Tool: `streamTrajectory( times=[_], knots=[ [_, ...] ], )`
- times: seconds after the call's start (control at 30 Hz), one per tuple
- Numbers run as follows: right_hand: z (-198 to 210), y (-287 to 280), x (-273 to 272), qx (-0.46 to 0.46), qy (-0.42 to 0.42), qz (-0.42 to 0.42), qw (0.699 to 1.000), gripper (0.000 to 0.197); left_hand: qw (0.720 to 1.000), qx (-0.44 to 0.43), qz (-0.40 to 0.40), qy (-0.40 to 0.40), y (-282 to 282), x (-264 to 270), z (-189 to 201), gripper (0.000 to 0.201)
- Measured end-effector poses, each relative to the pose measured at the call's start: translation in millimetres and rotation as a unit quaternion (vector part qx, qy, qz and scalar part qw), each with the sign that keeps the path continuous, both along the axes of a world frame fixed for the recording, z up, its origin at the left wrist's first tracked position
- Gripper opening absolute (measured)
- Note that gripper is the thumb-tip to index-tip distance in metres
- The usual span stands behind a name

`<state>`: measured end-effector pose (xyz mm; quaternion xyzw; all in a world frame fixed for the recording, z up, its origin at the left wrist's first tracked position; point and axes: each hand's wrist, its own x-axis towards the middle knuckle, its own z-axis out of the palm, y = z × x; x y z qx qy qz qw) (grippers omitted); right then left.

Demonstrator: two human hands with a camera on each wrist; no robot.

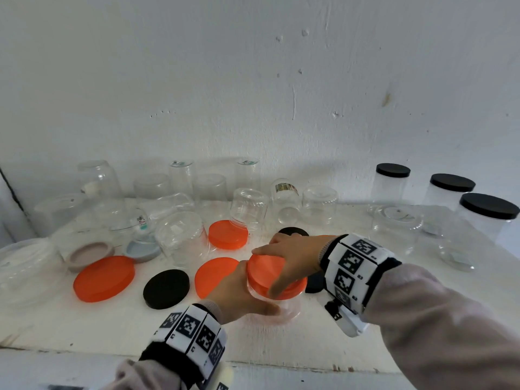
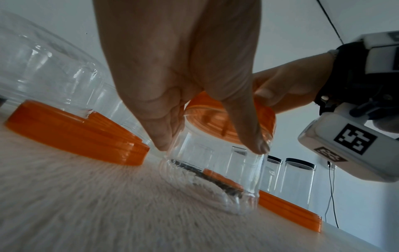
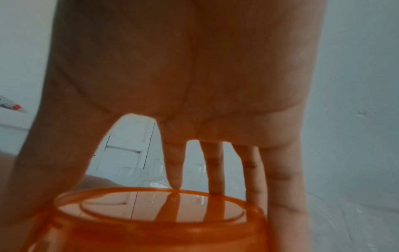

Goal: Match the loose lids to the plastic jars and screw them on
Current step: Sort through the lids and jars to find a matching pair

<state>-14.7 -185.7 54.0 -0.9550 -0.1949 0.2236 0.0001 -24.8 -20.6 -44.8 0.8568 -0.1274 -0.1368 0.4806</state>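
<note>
A small clear plastic jar [image 1: 284, 306] stands upright near the table's front, with an orange lid [image 1: 267, 273] on its mouth. My left hand [image 1: 242, 296] grips the jar's body [image 2: 218, 172] from the left, thumb and fingers curled round it. My right hand [image 1: 289, 258] comes over the top, thumb and fingers spread round the orange lid's [image 3: 151, 221] rim and gripping it. The same lid [image 2: 228, 117] shows under both hands in the left wrist view.
Loose orange lids [image 1: 104, 277] [image 1: 228, 234] [image 1: 213, 274], black lids [image 1: 166, 288] [image 1: 292, 231] and grey ones [image 1: 143, 250] lie on the white table [image 1: 98, 330]. Several upturned clear jars [image 1: 180, 239] crowd the back. Three black-lidded jars [image 1: 488, 215] stand at the right.
</note>
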Motion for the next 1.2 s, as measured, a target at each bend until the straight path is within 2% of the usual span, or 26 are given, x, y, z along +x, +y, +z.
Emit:
streamTrajectory(
  times=[0.2,0.43,0.9,1.03,1.13,1.2],
  knots=[
    [-7.1,5.7,-1.7,-0.013,-0.040,-0.017,0.999,0.098,1.000,-0.001,-0.004,0.002,1.0,1.1,-1.2,0.099],
    [-15.5,11.7,-12.9,-0.021,-0.101,-0.026,0.994,0.089,1.000,-0.004,-0.001,-0.001,-0.1,-0.5,-0.5,0.099],
    [-28.6,16.4,-25.7,-0.016,-0.190,-0.055,0.980,0.088,1.000,-0.013,0.006,0.007,-1.4,-3.6,5.4,0.097],
    [-27.2,7.6,-21.0,-0.002,-0.161,-0.024,0.987,0.094,1.000,0.016,-0.007,-0.007,-2.4,-4.4,9.7,0.097],
    [-19.4,-9.8,-7.9,0.043,-0.089,-0.006,0.995,0.091,0.998,0.044,-0.022,-0.038,0.1,-4.1,12.5,0.099],
    [-14.3,-27.7,7.3,0.081,-0.051,-0.023,0.995,0.087,0.997,0.059,-0.031,-0.049,0.8,-2.5,13.1,0.105]
  ],
)
